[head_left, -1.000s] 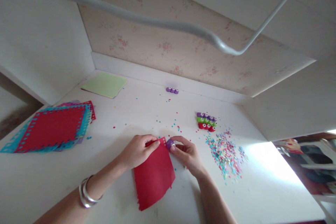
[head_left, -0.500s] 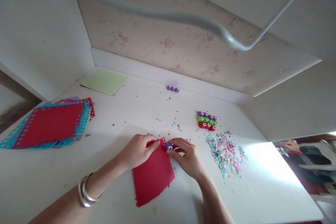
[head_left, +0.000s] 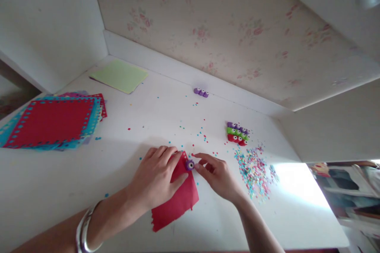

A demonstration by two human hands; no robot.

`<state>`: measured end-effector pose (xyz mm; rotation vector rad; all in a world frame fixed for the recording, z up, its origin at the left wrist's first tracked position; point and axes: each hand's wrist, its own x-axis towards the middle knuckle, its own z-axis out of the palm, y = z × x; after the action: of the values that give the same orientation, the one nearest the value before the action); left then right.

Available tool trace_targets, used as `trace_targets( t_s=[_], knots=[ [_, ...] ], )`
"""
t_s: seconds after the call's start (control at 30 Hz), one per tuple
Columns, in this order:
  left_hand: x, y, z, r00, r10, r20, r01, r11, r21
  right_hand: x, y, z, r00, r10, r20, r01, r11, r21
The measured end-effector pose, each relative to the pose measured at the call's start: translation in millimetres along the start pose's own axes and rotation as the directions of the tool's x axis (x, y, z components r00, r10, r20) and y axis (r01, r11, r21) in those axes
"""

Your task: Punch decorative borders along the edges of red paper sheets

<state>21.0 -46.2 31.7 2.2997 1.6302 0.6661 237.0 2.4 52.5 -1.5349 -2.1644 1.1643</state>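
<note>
A sheet of red paper (head_left: 178,201) lies on the white table, with a few holes at its top corner and nibbled lower edges. My left hand (head_left: 156,174) rests over its left part, thumb spread apart and fingertips at the upper edge. At the paper's upper right edge sits a small purple paper punch (head_left: 190,165) with an eye on it, facing up. My right hand (head_left: 218,176) holds it lightly from the right, thumb and index finger at its rim. The left thumb is close below the punch.
Punched sheets (head_left: 59,122) are stacked at left, behind them pale green paper (head_left: 120,75). Three purple punches (head_left: 201,92) stand near the wall. Purple, green and red punches (head_left: 238,133) form rows at right, beside a confetti heap (head_left: 255,172). Stray confetti dots the white tabletop (head_left: 237,225).
My left hand has gone from pinching the paper's top edge to lying flat across it. The punch's eye now faces up more. The view has tilted and shifted.
</note>
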Motion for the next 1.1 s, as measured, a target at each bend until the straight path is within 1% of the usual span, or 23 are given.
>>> trace_targets(
  t_s=[0.07, 0.13, 0.2, 0.27, 0.4, 0.57, 0.67, 0.83, 1.1],
  knots=[
    [-7.4, 3.3, 5.3, 1.0, -0.009, 0.028, 0.009, 1.0, 0.004, 10.1, -0.9, -9.1, 0.991, 0.035, 0.128, -0.034, 0.999, -0.005],
    [-11.5, 3.4, 12.5, 0.999, -0.002, 0.048, 0.002, 1.0, -0.002, 19.2, -2.5, -14.5, 0.968, 0.077, 0.238, -0.077, 0.997, -0.01],
    [-12.1, 1.0, 18.4, 0.998, 0.013, 0.062, -0.012, 1.0, -0.021, 24.9, -4.0, -16.7, 0.943, 0.113, 0.313, -0.118, 0.993, -0.002],
    [-10.8, -2.5, 21.7, 0.997, 0.036, 0.072, -0.033, 0.999, -0.037, 26.6, -4.7, -17.1, 0.925, 0.134, 0.355, -0.153, 0.988, 0.024],
    [-8.3, -7.1, 22.9, 0.992, 0.087, 0.094, -0.083, 0.995, -0.047, 25.5, -3.8, -17.4, 0.91, 0.171, 0.378, -0.212, 0.975, 0.069],
    [-7.4, -7.8, 22.4, 0.988, 0.097, 0.121, -0.091, 0.994, -0.056, 28.8, -1.7, -19.4, 0.878, 0.196, 0.437, -0.268, 0.957, 0.11],
    [-6.2, -7.7, 22.1, 0.987, 0.089, 0.133, -0.08, 0.994, -0.071, 32.2, -1.2, -19.6, 0.868, 0.203, 0.453, -0.292, 0.947, 0.134],
    [-4.6, -8.3, 22.9, 0.985, 0.092, 0.149, -0.078, 0.992, -0.097, 35.2, -1.2, -19.9, 0.845, 0.254, 0.471, -0.346, 0.931, 0.117],
    [-4.5, -10.9, 23.4, 0.978, 0.112, 0.179, -0.091, 0.988, -0.123, 39.7, 1.4, -22.1, 0.816, 0.268, 0.512, -0.375, 0.92, 0.114]
  ],
)
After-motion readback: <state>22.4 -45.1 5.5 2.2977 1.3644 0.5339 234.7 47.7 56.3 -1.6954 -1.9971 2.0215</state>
